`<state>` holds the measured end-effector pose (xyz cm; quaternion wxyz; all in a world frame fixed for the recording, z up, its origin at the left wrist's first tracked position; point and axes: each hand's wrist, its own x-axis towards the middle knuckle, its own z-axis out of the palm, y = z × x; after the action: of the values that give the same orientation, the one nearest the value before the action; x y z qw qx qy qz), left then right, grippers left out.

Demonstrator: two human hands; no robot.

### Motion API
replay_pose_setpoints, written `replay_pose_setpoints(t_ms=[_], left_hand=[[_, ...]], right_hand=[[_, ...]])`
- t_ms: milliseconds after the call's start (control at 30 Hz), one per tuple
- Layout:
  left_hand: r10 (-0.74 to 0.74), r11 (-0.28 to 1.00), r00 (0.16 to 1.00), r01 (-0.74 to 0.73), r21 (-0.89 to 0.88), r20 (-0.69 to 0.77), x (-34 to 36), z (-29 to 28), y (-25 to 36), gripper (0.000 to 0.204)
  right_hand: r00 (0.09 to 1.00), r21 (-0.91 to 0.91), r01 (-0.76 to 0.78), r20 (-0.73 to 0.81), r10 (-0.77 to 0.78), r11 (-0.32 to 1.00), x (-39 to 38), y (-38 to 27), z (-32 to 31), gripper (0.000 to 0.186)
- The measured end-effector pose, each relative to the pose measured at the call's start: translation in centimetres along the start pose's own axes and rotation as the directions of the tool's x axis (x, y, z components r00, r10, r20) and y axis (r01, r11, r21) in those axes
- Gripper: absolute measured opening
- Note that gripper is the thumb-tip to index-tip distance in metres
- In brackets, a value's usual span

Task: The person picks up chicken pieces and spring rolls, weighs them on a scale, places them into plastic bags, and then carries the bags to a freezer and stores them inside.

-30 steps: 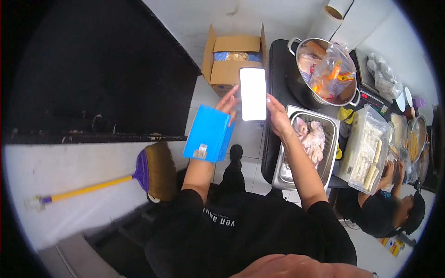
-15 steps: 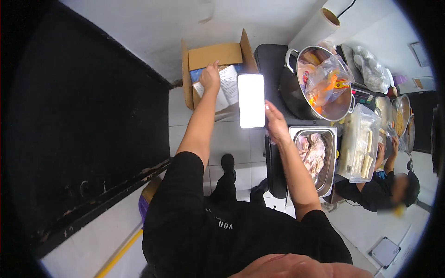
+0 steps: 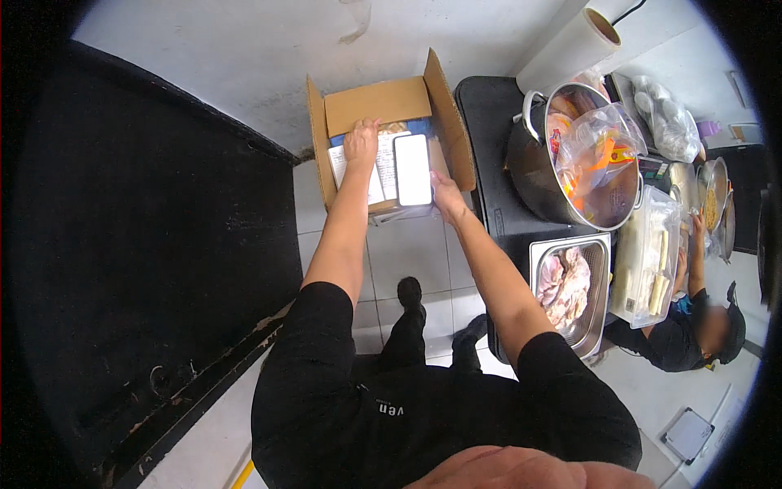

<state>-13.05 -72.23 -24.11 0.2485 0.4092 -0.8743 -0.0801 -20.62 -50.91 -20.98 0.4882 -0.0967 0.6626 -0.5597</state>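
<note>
My left hand [image 3: 361, 145] has its fingers curled on the top of an open handwritten notebook [image 3: 341, 171], which lies in an open cardboard box [image 3: 448, 118] near the wall. My right hand [image 3: 443, 191] holds a phone [image 3: 412, 169] with a blank-looking white screen over the notebook's right side. The things deeper in the box are mostly hidden.
A black table [image 3: 501, 212] bears a large pot [image 3: 529, 175] with bags, a steel pan [image 3: 574, 285] of raw meat and a plastic container [image 3: 631, 269]. A co-worker [image 3: 660, 338] works at the right. A plastic roll [image 3: 562, 53] stands behind; a black panel [image 3: 163, 228] is left.
The notebook went from held closed in my left hand to lying open in the box. My right hand and phone have moved down over its pages.
</note>
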Motion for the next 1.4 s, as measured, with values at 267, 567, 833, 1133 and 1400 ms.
replay_pose_setpoints(t_ms=[267, 567, 833, 1133, 1400], left_hand=[[-0.138, 0.962, 0.972, 0.087, -0.258, -0.188, -2.8, -5.0, 2.5, 0.025], [-0.292, 0.819, 0.948, 0.182, -0.544, -0.123, -11.1, -8.0, 4.5, 0.036], [-0.327, 0.848, 0.915, 0.174, -0.501, -0.236, -13.9, -12.5, 5.7, 0.037], [-0.526, 0.814, 0.743, 0.299, -0.498, -0.413, -24.7, -24.2, 17.5, 0.042], [-0.537, 0.762, 0.781, 0.286, -0.581, -0.320, -29.0, -23.3, 29.5, 0.048]], right_hand=[[0.989, -0.127, 0.085, -0.111, -0.099, 0.988, 2.7, 2.6, -0.5, 0.043], [0.969, -0.554, 0.234, 0.202, -0.144, 0.799, -9.0, -4.7, -1.9, 0.056], [0.904, -0.403, 0.428, 0.183, -0.387, 0.809, -26.5, -11.7, -20.9, 0.042], [0.889, -0.441, 0.332, -0.149, -0.432, 0.834, -34.9, -8.5, -44.8, 0.044], [0.830, -0.590, 0.315, -0.207, -0.517, 0.743, -38.5, -8.8, -55.9, 0.035]])
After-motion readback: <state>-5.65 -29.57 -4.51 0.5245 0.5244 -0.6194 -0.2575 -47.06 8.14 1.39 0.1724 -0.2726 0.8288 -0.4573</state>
